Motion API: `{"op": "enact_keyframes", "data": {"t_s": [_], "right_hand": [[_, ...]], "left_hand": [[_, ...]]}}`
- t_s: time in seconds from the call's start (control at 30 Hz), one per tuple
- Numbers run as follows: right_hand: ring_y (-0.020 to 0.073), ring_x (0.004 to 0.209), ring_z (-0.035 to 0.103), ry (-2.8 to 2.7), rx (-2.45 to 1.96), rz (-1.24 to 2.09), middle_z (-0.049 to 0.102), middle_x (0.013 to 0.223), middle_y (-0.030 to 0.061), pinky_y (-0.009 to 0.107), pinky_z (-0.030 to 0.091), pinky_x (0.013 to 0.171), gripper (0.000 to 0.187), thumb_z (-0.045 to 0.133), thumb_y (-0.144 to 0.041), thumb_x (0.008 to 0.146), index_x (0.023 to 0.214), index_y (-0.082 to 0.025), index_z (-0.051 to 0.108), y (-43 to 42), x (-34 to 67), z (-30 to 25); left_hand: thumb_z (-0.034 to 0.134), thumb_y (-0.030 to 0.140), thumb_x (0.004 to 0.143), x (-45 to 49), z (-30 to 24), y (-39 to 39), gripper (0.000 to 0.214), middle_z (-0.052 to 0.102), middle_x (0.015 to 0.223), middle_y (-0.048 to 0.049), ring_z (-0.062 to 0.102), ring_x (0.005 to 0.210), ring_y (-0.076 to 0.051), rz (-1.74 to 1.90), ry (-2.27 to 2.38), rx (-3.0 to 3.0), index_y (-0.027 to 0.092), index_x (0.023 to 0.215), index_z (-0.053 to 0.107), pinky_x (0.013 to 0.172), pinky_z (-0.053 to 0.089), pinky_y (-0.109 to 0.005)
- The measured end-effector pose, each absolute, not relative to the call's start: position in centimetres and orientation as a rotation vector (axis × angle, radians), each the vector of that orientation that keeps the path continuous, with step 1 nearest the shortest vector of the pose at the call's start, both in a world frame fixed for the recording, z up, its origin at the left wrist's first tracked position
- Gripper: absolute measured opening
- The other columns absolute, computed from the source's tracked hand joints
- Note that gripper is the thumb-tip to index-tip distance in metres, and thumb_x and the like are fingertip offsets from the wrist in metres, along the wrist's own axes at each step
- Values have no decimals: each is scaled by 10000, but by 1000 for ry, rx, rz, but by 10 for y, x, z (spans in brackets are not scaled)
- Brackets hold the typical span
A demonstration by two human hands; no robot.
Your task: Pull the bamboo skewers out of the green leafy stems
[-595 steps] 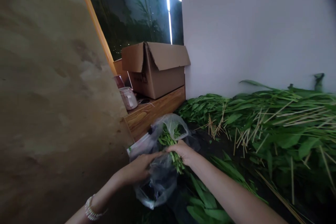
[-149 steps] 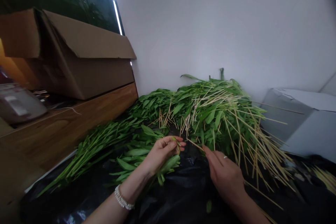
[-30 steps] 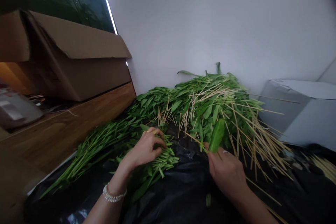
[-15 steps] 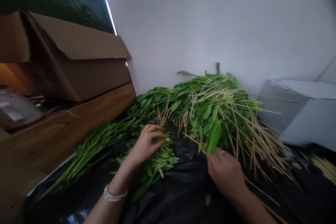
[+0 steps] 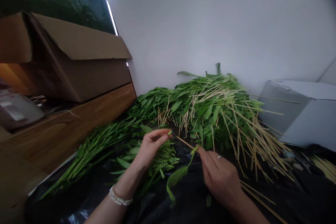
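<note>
Seen along the head view, the only one, the left hand (image 5: 151, 147) pinches a green stem end (image 5: 169, 132) between thumb and fingers. Across from it, the right hand (image 5: 222, 173) has its grip closed round a thin stick (image 5: 185, 142). What matters is how these two line up: the stick's long axis slants up and leftward from the right fingertips, its tip just beside the green end yet apart from it, and nearer the left hand. A leafy sprig (image 5: 178, 178) hangs at the right fingertips; whether it is pierced or merely held, I cannot tell.

Counting, I make it two hands, one held stick, one pinched end, one hanging sprig, one cut-stem pile (image 5: 165, 159) beside the left hand and one long-stemmed bundle (image 5: 86, 161) further left on the black sheet (image 5: 183, 210). The loose sticks (image 5: 258, 147) by the big leafy heap (image 5: 204, 98) overlap too much to number.
</note>
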State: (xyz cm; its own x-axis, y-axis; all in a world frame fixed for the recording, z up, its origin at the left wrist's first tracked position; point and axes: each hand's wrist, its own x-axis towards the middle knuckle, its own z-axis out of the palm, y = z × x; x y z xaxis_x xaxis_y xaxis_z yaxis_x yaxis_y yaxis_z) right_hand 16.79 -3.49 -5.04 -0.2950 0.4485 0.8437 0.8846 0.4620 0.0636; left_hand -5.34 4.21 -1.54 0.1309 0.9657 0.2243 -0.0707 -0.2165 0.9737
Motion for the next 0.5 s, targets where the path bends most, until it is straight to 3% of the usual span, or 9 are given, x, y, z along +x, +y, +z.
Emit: {"op": "enact_keyframes", "data": {"t_s": [0.5], "right_hand": [[107, 566, 496, -1991, -1108, -700, 591, 691, 28, 265, 354, 574, 364, 392, -80, 903, 1232, -77, 548, -37, 165, -54]], "left_hand": [[778, 297, 683, -44, -18, 36, 215, 754, 887, -64, 684, 819, -182, 1237, 953, 1428, 154, 838, 735, 797, 515, -271]]}}
